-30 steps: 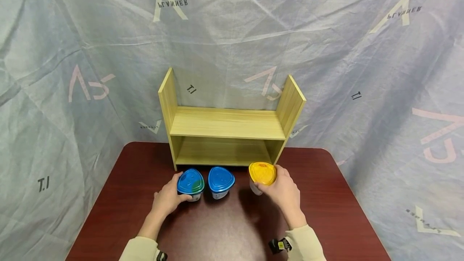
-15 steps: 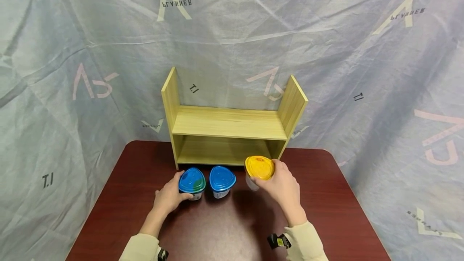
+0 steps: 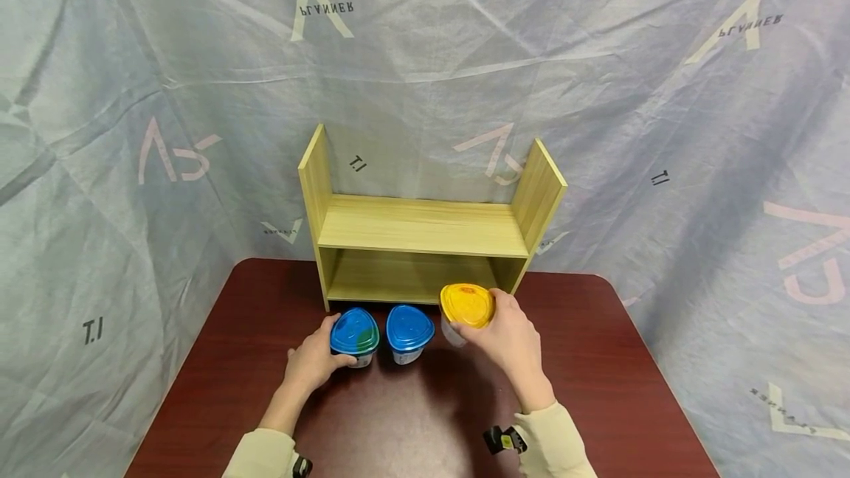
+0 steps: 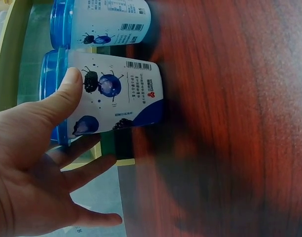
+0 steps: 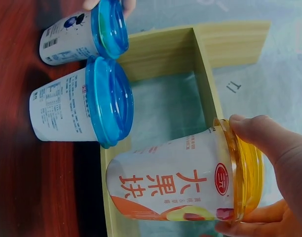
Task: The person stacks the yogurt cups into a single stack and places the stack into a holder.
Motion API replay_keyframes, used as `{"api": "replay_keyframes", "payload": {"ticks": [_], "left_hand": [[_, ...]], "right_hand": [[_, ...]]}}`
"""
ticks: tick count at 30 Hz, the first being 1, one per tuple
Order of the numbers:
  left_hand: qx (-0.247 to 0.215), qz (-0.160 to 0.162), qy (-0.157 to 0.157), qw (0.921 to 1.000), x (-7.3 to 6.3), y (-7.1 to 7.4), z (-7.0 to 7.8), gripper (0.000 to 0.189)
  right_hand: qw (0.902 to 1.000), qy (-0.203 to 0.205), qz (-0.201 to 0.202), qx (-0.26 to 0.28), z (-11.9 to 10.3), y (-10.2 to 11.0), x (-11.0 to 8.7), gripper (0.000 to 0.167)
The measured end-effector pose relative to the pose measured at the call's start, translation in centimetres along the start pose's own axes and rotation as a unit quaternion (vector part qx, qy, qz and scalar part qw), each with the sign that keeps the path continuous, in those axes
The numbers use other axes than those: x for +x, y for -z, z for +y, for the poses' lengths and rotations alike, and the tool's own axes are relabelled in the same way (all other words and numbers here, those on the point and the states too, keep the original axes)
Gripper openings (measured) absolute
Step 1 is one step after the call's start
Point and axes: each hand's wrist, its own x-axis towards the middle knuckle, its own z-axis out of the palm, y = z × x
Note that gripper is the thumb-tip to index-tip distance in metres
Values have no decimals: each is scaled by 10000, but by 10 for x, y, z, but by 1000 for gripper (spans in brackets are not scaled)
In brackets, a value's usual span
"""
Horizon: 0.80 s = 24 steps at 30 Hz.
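Observation:
My left hand (image 3: 311, 361) grips a yogurt cup with a blue lid (image 3: 355, 332) by its lid rim, thumb on the near side. In the left wrist view this cup's white wall (image 4: 109, 94) with berry pictures stands upright on the table. Just right of it is a second blue-lidded yogurt cup (image 3: 409, 332), untouched. My right hand (image 3: 508, 338) holds a yellow-lidded yogurt cup (image 3: 467, 305) by its lid, thumb and fingers on opposite sides. The right wrist view shows that cup's white and orange wall (image 5: 166, 182) raised above the table, before the shelf.
Behind the cups stands a two-tier wooden shelf (image 3: 425, 226) with tall side panels. The dark red table (image 3: 584, 375) reaches to a grey printed cloth (image 3: 425, 57) hanging at the back and sides.
My right hand has lifted the yellow-lidded yogurt cup and carried it left, towards the middle blue-lidded one. The left hand keeps its grip on the left cup.

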Motion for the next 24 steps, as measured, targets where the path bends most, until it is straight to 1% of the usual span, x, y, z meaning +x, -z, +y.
{"api": "replay_keyframes", "payload": {"ticks": [16, 24], "left_hand": [[54, -20, 32, 10000, 0, 0, -1, 88], [28, -16, 31, 10000, 0, 0, 0, 88]], "right_hand": [[9996, 254, 4, 144, -18, 1, 1, 93], [9986, 487, 46, 199, -31, -1, 2, 93]]}}
